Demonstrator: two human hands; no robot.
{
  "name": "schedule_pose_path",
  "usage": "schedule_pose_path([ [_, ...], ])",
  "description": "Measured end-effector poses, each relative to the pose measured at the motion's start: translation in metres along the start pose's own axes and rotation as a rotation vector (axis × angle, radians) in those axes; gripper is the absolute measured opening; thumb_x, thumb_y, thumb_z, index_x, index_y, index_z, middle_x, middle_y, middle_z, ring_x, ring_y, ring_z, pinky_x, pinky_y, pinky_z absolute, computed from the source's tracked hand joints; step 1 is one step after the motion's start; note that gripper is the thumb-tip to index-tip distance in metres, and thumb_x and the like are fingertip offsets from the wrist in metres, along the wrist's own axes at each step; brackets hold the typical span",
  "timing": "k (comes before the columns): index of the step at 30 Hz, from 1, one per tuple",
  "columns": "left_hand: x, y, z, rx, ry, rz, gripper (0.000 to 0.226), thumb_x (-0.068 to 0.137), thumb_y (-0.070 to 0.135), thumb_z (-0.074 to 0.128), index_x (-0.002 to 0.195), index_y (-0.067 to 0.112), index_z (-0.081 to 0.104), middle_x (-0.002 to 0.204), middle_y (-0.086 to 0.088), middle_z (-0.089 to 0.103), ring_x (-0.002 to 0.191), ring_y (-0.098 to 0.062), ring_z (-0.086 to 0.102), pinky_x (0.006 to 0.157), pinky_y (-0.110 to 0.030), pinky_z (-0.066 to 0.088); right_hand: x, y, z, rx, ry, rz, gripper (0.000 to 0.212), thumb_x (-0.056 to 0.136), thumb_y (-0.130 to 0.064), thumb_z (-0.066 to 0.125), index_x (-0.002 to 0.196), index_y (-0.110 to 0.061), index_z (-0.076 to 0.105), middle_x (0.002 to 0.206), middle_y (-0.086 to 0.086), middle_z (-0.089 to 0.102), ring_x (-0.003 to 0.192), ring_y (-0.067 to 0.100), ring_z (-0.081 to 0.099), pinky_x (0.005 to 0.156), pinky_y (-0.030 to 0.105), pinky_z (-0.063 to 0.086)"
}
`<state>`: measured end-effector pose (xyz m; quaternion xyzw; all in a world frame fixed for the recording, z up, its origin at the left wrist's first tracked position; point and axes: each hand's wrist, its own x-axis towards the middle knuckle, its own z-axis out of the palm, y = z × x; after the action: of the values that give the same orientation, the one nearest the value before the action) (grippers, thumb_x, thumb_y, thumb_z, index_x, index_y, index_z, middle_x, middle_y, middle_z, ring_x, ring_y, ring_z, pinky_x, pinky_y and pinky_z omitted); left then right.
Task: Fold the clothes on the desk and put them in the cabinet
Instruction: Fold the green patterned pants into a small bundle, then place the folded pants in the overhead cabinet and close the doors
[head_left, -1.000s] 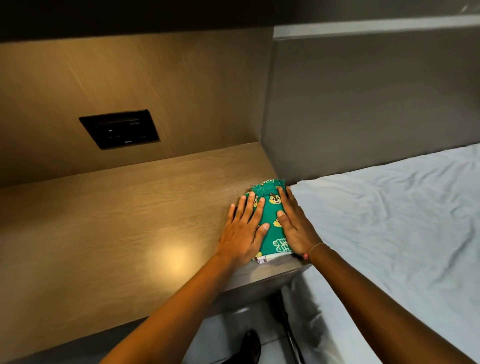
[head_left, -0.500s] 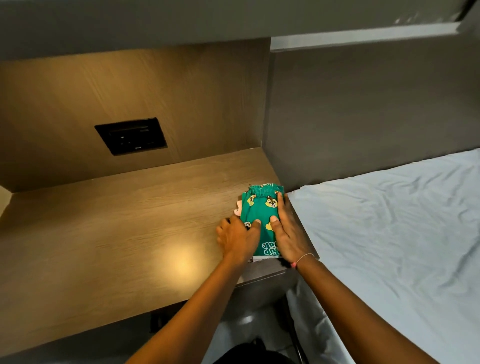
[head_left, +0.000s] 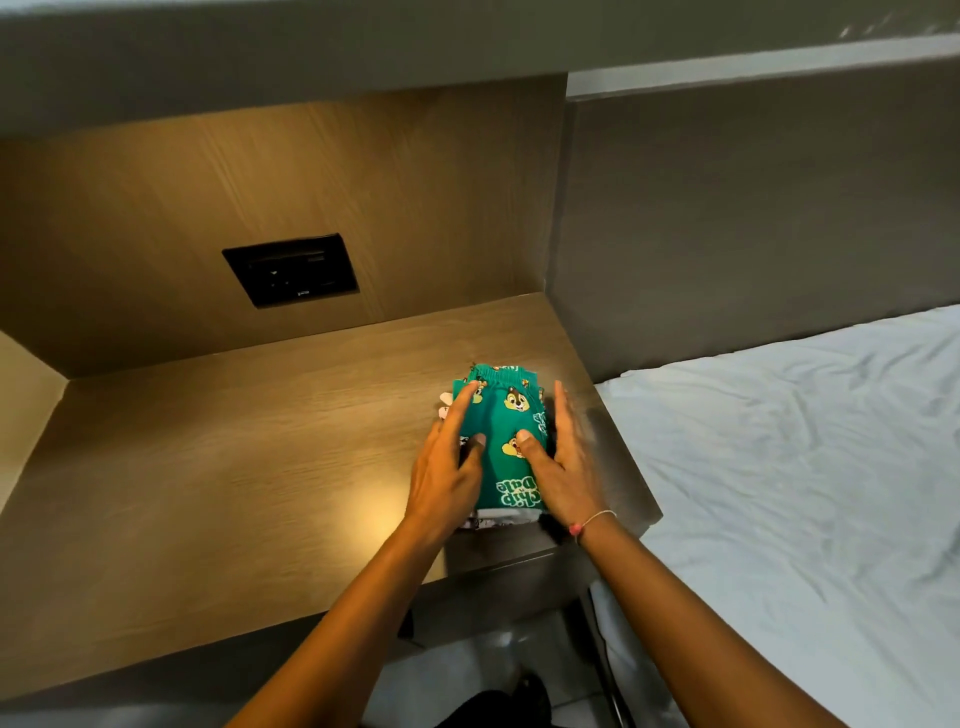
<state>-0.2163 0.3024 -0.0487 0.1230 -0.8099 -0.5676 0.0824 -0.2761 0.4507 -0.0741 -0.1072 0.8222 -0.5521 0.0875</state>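
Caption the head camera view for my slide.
Left hand and right hand flank folded green cartoon-print clothes on the wooden desk.

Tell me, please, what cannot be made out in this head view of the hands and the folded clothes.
- Pale garments under the green shorts: head view, covered by the shorts; only edges show.
- Right hand: head view, fingers motion-blurred; their contact with the shorts unclear.
- Cabinet: head view shows no door or opening.
- Wall socket panel: head view, too dark to read.

Thin bracelet (head_left: 597, 517) with pink bead
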Motion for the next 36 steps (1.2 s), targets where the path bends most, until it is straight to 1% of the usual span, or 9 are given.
schedule_pose_path([
  [2,-0.005,0.001,-0.014,-0.123,0.014,-0.037,0.06,0.099,0.019,0.049,0.134,0.065,0.032,0.148,0.001,0.039,0.118,-0.022,0.059,0.077,-0.044,0.061,-0.006,-0.002,0.004,0.023,0.03,0.063,0.082,0.083,-0.064,0.056,0.146,-0.053,0.003,0.158,-0.004,0.027,0.128,0.021,0.052,0.093,0.05,0.053],
  [6,-0.015,0.006,-0.044,-0.265,0.038,-0.013,0.062,0.099,0.015,0.049,0.134,0.064,0.033,0.145,0.007,0.041,0.113,-0.016,0.064,0.078,-0.041,0.061,-0.013,-0.016,0.02,0.061,-0.066,0.237,0.105,0.063,-0.089,0.052,0.146,-0.052,-0.003,0.149,0.004,0.045,0.122,0.026,0.057,0.099,0.052,0.048],
  [12,-0.029,-0.001,-0.098,-0.455,0.092,-0.028,0.064,0.1,0.01,0.047,0.141,0.056,0.029,0.136,0.01,0.048,0.106,-0.023,0.068,0.074,-0.039,0.061,-0.022,-0.057,0.08,0.886,-0.43,0.405,0.071,0.084,-0.048,0.068,0.143,-0.021,0.038,0.123,0.014,0.067,0.111,0.034,0.065,0.09,0.049,0.055],
  [14,-0.037,-0.011,-0.118,-0.431,0.138,-0.059,0.065,0.1,0.009,0.047,0.136,0.06,0.029,0.133,0.01,0.049,0.104,-0.024,0.069,0.074,-0.041,0.061,-0.024,-0.069,0.1,0.954,-0.44,0.427,0.077,0.085,-0.036,0.071,0.148,-0.025,0.03,0.123,0.015,0.067,0.11,0.035,0.066,0.089,0.05,0.055],
  [19,-0.049,-0.051,-0.159,-0.179,0.208,-0.124,0.063,0.101,0.015,0.044,0.129,0.065,0.02,0.131,0.001,0.052,0.098,-0.019,0.069,0.076,-0.041,0.061,-0.024,-0.08,0.145,0.681,-0.394,0.259,0.086,0.093,-0.009,0.059,0.144,-0.056,0.007,0.139,0.006,0.052,0.098,0.022,0.071,0.071,0.034,0.06],
  [22,-0.052,-0.073,-0.175,-0.088,0.168,-0.165,0.06,0.102,0.018,0.043,0.129,0.067,0.022,0.134,-0.004,0.052,0.099,-0.016,0.068,0.074,-0.032,0.06,-0.03,-0.085,0.168,0.496,-0.48,0.158,0.071,0.099,-0.008,0.047,0.145,-0.052,0.015,0.147,0.005,0.042,0.119,0.027,0.06,0.093,0.048,0.054],
  [25,-0.054,-0.088,-0.185,-0.028,0.108,-0.182,0.055,0.103,0.019,0.042,0.135,0.06,0.024,0.141,-0.011,0.046,0.108,-0.024,0.064,0.085,-0.044,0.058,-0.034,-0.084,0.181,0.378,-0.503,0.155,0.057,0.101,-0.007,0.041,0.144,-0.042,0.028,0.151,0.012,0.034,0.128,0.032,0.05,0.103,0.052,0.046],
  [31,-0.054,-0.098,-0.187,-0.073,0.077,-0.176,0.052,0.103,0.02,0.04,0.148,0.04,0.024,0.145,-0.015,0.038,0.112,-0.03,0.061,0.088,-0.052,0.055,-0.038,-0.082,0.193,0.382,-0.438,0.189,0.051,0.101,-0.003,0.038,0.148,-0.024,0.034,0.15,0.015,0.034,0.129,0.036,0.049,0.103,0.053,0.045],
  [36,-0.062,-0.088,-0.19,-0.183,0.03,-0.186,0.055,0.103,0.013,0.038,0.151,0.032,0.019,0.143,-0.013,0.042,0.109,-0.028,0.063,0.085,-0.045,0.058,-0.049,-0.088,0.19,0.42,-0.432,0.182,0.052,0.101,-0.002,0.037,0.148,-0.026,0.031,0.147,0.017,0.04,0.12,0.032,0.054,0.092,0.036,0.054],
])
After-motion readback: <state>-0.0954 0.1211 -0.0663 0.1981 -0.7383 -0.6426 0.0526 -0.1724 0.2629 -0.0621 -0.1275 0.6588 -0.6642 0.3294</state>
